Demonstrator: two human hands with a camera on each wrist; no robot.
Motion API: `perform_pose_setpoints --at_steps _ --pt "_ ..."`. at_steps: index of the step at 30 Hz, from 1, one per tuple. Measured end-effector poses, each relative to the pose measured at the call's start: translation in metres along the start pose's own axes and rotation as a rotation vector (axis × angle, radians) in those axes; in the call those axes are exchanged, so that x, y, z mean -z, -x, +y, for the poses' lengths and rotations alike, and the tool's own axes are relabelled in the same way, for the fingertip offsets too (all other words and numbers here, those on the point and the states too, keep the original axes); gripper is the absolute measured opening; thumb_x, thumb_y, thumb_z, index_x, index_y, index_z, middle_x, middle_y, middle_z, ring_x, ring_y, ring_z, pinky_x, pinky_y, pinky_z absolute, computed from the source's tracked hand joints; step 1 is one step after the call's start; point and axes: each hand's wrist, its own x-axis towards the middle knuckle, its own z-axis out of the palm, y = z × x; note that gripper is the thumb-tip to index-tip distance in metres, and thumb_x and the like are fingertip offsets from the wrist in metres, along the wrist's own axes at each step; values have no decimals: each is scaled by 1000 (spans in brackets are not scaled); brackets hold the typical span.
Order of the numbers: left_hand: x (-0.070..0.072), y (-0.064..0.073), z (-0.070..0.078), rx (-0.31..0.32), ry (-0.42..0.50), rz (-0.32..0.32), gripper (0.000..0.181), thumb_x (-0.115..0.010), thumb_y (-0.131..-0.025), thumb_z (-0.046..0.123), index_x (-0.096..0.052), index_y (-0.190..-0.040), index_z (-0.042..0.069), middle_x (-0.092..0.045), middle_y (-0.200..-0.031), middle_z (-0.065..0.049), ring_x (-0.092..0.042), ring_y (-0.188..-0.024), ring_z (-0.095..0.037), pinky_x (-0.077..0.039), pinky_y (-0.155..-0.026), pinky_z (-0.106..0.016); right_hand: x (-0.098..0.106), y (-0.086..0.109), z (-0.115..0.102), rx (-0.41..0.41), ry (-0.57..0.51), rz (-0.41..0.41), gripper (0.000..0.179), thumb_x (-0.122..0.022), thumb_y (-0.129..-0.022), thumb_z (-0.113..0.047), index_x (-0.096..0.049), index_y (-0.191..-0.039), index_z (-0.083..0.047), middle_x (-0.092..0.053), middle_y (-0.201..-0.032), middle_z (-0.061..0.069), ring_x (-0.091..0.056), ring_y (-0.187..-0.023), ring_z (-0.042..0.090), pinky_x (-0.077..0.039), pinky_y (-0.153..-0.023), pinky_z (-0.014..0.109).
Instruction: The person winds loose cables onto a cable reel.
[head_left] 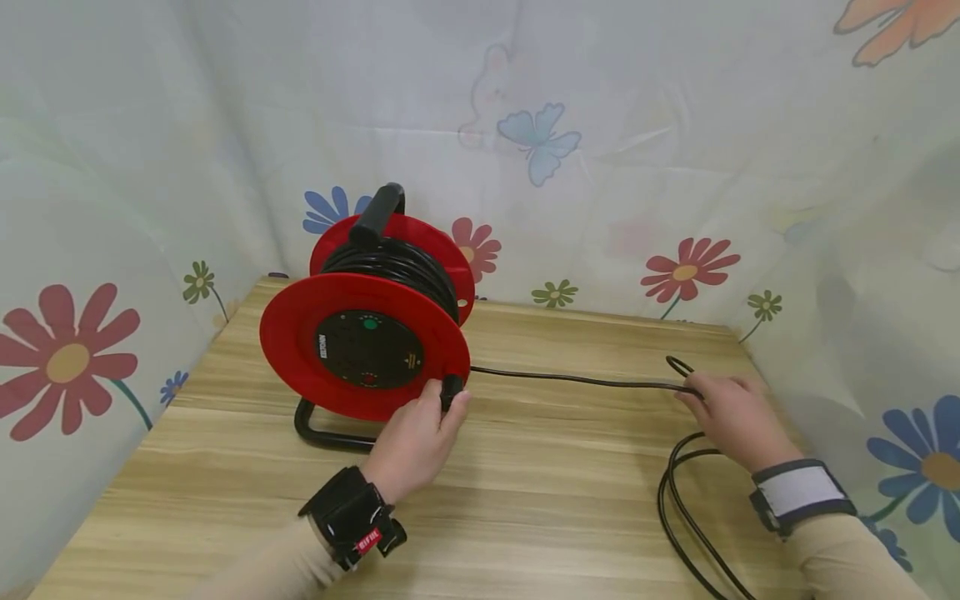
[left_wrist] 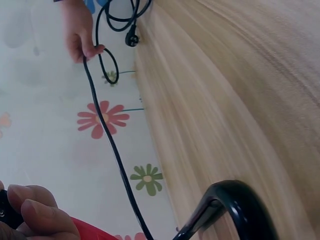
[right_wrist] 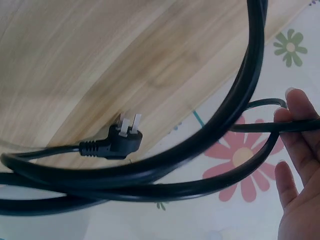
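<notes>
A red cable reel (head_left: 288, 337) with black cable wound on its drum stands on the left of the table. My left hand (head_left: 412, 442) grips the black crank knob (head_left: 452, 388) at the front flange's lower right. From the reel a length of black cable (head_left: 570, 378) runs right, nearly straight, to my right hand (head_left: 738, 421). That hand holds the cable between thumb and fingers; in the right wrist view it crosses the fingers (right_wrist: 300, 150). Past this hand the cable hangs in loose loops (head_left: 667, 492), and its plug (right_wrist: 122, 142) shows bare metal pins.
The reel's black carrying handle (head_left: 378, 217) rises above the drum, and its tubular foot (head_left: 333, 437) rests on the wooden table (head_left: 540, 492). Flower-printed curtain (head_left: 600, 225) encloses the table at the back and both sides.
</notes>
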Motion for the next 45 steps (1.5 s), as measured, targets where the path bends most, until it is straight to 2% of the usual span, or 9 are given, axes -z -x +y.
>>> perform_pose_setpoints --at_steps 4,8,13,21,30,34,38,41,45 --pt "-3 2 -5 -10 -21 2 45 -38 -97 54 -46 -91 10 -45 -58 0 -43 -46 -13 -33 -42 -26 -4 -1 -3 0 2 -12 12 -62 -91 -19 -57 -84 -11 -60 -64 -2 -56 -66 19 -33 -94 62" --pt "-6 3 -10 -17 -41 11 41 -40 -98 49 -47 -91 9 -45 -58 0 -43 -47 -13 -34 -43 -26 -5 -1 -5 3 19 -9 11 -63 -91 -20 -58 -87 -11 -64 -69 0 -61 -74 23 -31 -96 63" --pt "-8 5 -16 -14 -60 11 37 -43 -99 43 -47 -92 8 -45 -59 -1 -43 -48 -13 -34 -43 -26 -7 -1 -5 34 50 32 14 -67 -87 -21 -57 -86 -11 -65 -71 2 -61 -80 27 -32 -97 62" --pt "-11 6 -25 -6 -70 -4 40 -42 -99 47 -48 -93 7 -45 -60 -1 -43 -47 -13 -34 -43 -26 -7 -3 -6 118 90 121 17 -71 -82 -21 -57 -84 -13 -65 -72 2 -61 -79 28 -36 -94 59" --pt "-13 9 -33 23 -91 16 38 -45 -98 44 -49 -94 6 -47 -62 -2 -44 -51 -14 -36 -45 -28 -8 -4 -9 132 103 153 11 -71 -83 -16 -61 -87 -12 -68 -81 7 -60 -88 29 -39 -91 56" --pt "-13 10 -36 34 -105 11 42 -44 -98 45 -51 -97 3 -48 -64 -4 -47 -54 -15 -39 -48 -29 -8 -4 -10 141 108 152 8 -69 -84 -14 -63 -87 -11 -67 -85 8 -58 -90 30 -38 -92 58" --pt "-14 12 -43 40 -131 19 49 -44 -98 45 -53 -107 -3 -56 -71 -6 -53 -65 -17 -48 -60 -36 -11 -3 -8 145 114 146 8 -69 -84 -15 -64 -87 -11 -66 -86 8 -58 -91 31 -37 -92 58" --pt "-16 14 -51 47 -125 24 46 -45 -98 44 -53 -105 0 -56 -72 -5 -53 -67 -17 -48 -63 -36 -12 -2 -7 145 120 146 10 -70 -83 -16 -64 -89 -11 -68 -87 8 -57 -94 32 -37 -93 60" --pt "-15 17 -64 55 -105 26 40 -43 -98 46 -50 -94 7 -50 -67 -4 -51 -65 -18 -44 -60 -34 -13 0 -9 143 136 151 12 -70 -83 -18 -63 -90 -12 -69 -85 8 -53 -97 32 -35 -94 61"
